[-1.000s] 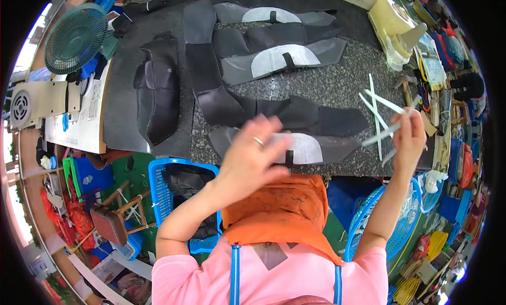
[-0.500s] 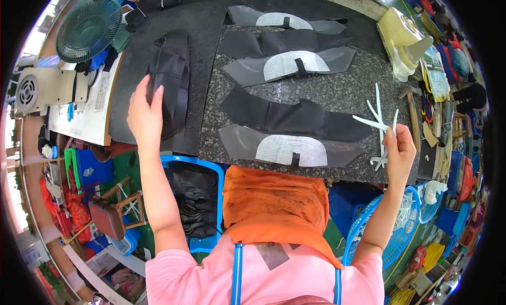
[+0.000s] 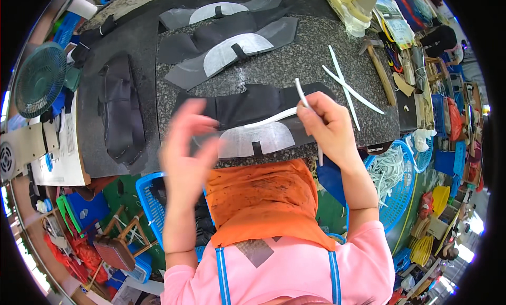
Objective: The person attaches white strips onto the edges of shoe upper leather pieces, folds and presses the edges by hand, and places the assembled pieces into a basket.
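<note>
My right hand [image 3: 328, 127] pinches two thin white strips [image 3: 274, 117] above the nearest black piece. One strip reaches left over the piece's pale half-round patch [image 3: 274, 137]; the other runs up and down past my fingers. Smeared by motion, my left hand [image 3: 188, 152] hovers at that piece's left end with fingers apart and nothing seen in them. Just behind the patch lies a black panel [image 3: 247, 105], partly covered by my hands. Two more white strips [image 3: 346, 89] lie crossed on the speckled stone slab [image 3: 311, 60], right of the panel.
Farther back are more black panels with half-round patches [image 3: 232, 55]. A sewn black piece [image 3: 121, 112] lies on the left. A hammer [image 3: 380, 76] rests along the slab's right side. Below it stands a blue basket [image 3: 406, 192] of white strips; another blue basket [image 3: 148, 199] stands lower left.
My left hand has left the sewn black piece and come right, over the nearest panel. My right hand has lifted two strips off the slab and brought them left. The view has shifted right.
</note>
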Demonstrator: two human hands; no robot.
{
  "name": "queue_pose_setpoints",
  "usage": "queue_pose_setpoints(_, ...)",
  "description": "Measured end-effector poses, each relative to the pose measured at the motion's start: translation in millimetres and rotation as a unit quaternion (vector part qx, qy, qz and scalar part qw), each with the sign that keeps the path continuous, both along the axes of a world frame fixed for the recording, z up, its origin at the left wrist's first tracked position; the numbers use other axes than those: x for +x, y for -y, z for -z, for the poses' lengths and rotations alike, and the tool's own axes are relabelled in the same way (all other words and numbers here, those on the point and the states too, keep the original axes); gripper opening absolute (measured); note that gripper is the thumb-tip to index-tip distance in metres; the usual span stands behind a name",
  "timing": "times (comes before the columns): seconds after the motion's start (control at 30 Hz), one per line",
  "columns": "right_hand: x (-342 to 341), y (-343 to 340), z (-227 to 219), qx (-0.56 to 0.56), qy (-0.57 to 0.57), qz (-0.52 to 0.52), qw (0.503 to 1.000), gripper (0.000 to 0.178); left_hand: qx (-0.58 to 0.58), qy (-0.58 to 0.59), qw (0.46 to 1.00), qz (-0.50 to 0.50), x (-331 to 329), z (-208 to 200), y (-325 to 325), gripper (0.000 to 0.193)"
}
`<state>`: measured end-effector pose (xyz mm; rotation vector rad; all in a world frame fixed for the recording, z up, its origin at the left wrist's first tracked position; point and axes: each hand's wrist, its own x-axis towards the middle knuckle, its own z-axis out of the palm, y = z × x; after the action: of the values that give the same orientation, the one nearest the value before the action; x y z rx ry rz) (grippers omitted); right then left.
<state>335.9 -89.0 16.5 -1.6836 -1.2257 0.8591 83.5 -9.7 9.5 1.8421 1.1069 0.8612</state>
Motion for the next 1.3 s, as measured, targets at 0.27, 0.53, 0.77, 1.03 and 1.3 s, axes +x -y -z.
queue_pose_setpoints(0.27, 26, 10, -18, -0.089, 0.207, -0.048, 0.973, 0.020, -0.262, 0.284, 0.922, 0.001, 34, 16, 40, 0.021)
queue_pose_setpoints(0.53, -27, 0, -13, 0.138, 0.196, -0.292, 0.926, 0.043, -0.021, 0.035, 0.989, 0.145, 16, -7, 43, 0.010)
queue_pose_setpoints(0.77, -44, -18, 18, 0.014, 0.140, -0.170, 0.975, 0.016, 0.064, -0.108, 0.992, -0.026, -14, 36, -6, 0.013)
queue_pose_setpoints(1.03, -45, -23, 18, -0.035, 0.189, -0.165, 0.967, 0.018, 0.170, -0.244, 0.949, -0.106, -35, 41, -23, 0.038)
queue_pose_setpoints(1.3, -24, -38, 9, -0.154, 0.175, -0.146, 0.961, 0.023, 0.234, -0.236, 0.936, 0.116, -38, 59, 11, 0.052)
